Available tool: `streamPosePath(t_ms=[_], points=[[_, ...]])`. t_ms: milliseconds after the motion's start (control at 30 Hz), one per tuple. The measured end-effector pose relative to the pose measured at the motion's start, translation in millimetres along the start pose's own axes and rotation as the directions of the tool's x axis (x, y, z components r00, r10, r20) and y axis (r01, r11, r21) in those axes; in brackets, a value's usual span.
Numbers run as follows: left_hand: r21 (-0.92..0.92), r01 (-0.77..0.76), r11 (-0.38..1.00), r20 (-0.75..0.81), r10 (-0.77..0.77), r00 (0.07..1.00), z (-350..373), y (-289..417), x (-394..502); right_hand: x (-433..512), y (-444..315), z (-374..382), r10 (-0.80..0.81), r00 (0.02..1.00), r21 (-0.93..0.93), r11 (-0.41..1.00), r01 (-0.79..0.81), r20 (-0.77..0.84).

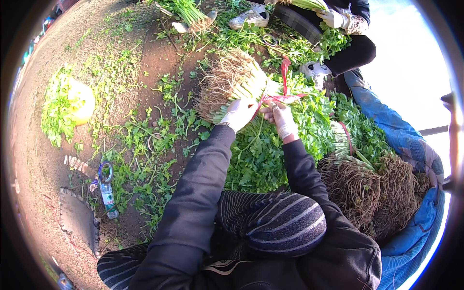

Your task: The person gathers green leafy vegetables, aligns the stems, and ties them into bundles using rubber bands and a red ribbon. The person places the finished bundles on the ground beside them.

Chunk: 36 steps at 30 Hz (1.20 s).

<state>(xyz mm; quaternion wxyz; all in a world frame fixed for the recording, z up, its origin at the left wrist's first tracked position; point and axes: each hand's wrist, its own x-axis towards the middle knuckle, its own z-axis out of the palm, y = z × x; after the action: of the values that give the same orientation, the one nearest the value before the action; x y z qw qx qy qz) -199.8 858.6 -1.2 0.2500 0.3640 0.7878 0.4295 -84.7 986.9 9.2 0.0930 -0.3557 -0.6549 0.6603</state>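
Observation:
A large bundle of rooted leafy celery [250, 78] lies before me, its brown roots to the left and its leaves to the right. Around its stalks runs a red plastic tie [281, 98], with one loose end standing up and another sticking out to the right. My left hand [239, 114], in a whitish glove, presses against the stalks and pinches the tie on its left side. Just right of it, my gloved right hand [281, 117] has bent fingers on the tie below its crossing. Both fingertips are partly hidden.
Tied celery bundles [366, 188] rest on a blue cloth [391, 123] at right. A co-worker's gloved hand [331, 18] holds celery above. Leaf scraps litter the soil. At left are a yellow container [81, 101], a tape roll [106, 172], a plastic bottle [108, 201] and a flat grey pad [78, 215].

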Motion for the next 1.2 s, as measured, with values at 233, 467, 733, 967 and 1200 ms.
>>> streamPosePath(t_ms=[233, 467, 733, 967, 1200], points=[[0.028, -0.038, 0.999, -0.020, 0.038, 0.999, 2.0, -7.9, 2.2, 10.2, 7.1, 9.1, -0.076, 0.996, 0.091, 0.993, 0.080, -0.043], [0.107, -0.104, 0.989, -0.065, 0.112, 0.992, 6.7, -11.7, 3.2, -5.0, 21.5, 6.8, -0.084, 0.993, 0.207, 0.973, 0.099, -0.081], [-0.041, -0.089, 0.995, -0.170, 0.081, 0.982, 7.9, -21.5, -29.7, -0.6, 20.0, 12.7, -0.003, 0.982, 0.238, 0.970, 0.048, -0.188], [-0.143, -0.226, 0.964, -0.003, 0.228, 0.974, 25.9, -44.8, -105.4, -8.5, 10.8, 25.2, -0.004, 0.996, 0.047, 0.999, 0.009, -0.090], [-0.188, -0.168, 0.968, 0.260, 0.214, 0.941, -26.7, -76.7, -156.5, 9.1, 22.0, 6.7, 0.113, 0.990, 0.311, 0.941, -0.132, 0.080]])
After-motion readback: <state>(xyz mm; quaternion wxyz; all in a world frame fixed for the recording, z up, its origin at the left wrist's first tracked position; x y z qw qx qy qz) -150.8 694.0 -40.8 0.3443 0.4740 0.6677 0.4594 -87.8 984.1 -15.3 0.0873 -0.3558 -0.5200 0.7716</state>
